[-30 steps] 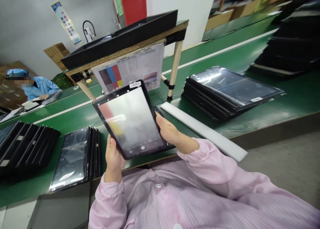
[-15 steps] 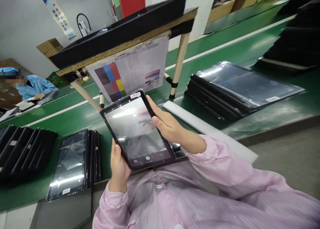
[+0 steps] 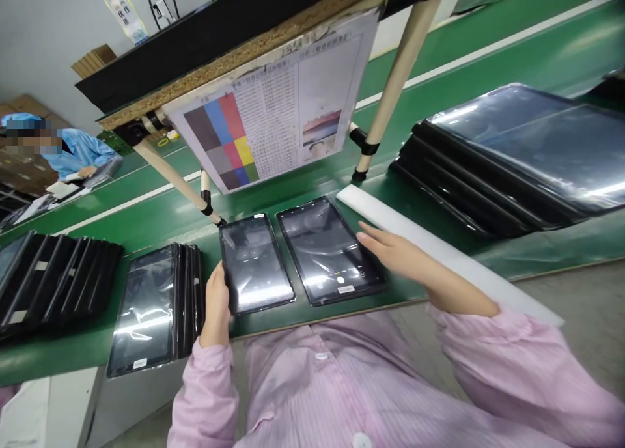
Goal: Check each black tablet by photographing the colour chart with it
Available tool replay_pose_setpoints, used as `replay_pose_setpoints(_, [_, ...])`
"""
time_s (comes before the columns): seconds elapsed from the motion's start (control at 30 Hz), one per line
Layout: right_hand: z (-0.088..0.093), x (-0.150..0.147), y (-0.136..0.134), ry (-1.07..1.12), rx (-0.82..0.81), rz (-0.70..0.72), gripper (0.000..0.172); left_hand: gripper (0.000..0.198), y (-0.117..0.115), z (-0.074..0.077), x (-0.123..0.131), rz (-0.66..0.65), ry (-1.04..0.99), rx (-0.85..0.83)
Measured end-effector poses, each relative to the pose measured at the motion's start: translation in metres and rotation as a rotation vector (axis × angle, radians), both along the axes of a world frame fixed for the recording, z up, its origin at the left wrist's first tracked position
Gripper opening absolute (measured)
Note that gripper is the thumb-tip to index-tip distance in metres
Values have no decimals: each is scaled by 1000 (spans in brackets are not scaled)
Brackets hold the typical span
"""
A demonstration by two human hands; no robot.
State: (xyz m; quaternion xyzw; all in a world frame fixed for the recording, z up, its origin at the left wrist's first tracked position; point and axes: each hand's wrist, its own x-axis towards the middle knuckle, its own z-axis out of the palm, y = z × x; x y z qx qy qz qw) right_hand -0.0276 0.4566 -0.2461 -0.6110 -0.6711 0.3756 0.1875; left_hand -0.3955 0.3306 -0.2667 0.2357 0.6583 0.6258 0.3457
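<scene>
Two dark tablets in clear film lie side by side on the green bench. My left hand is closed on the left edge of the left tablet, which rests on the bench. Beside the right edge of the right tablet is my right hand, its fingers apart and nothing held. Small icons glow near the lower end of that right tablet. Behind both tablets hangs a printed chart with colour blocks, fixed to a raised wooden shelf.
Stacks of wrapped tablets stand at the left, nearer the middle and at the right. A white foam strip lies right of my right hand. One shelf leg rises behind it. A person in blue sits far left.
The tablet held up in both hands is down on the bench, where two now show. My right hand has let go and moved right; my left hand has moved slightly left. The view is closer to the chart.
</scene>
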Motion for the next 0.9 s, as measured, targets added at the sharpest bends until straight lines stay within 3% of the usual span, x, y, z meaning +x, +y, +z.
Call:
replay_pose_setpoints(0.07, [-5, 3, -7, 21, -65, 4, 78, 50, -5, 1, 17, 44, 137, -21])
replay_pose_setpoints(0.13, [-6, 2, -13, 41, -89, -3, 80, 54, -11, 7, 47, -21, 359, -37])
replay_pose_setpoints(0.23, [-3, -1, -17, 46, -69, 9, 80, 51, -17, 14, 103, -408, 741, -53])
replay_pose_setpoints(0.33, [0, -4, -19, 34, -41, 35, 82, 66, -17, 16, 148, -687, 768, -141])
replay_pose_setpoints(0.47, [5, -5, -20, 55, -32, 47, 79, 77, -14, 11, 168, -666, 594, -219])
replay_pose_setpoints(0.6, [12, -4, -20, 52, -47, 106, 80, 78, -14, 5, 167, -612, 432, -215])
replay_pose_setpoints(0.9, [34, -9, -28, -29, 0, 123, 82, 84, -7, 4, 164, -569, 280, -192])
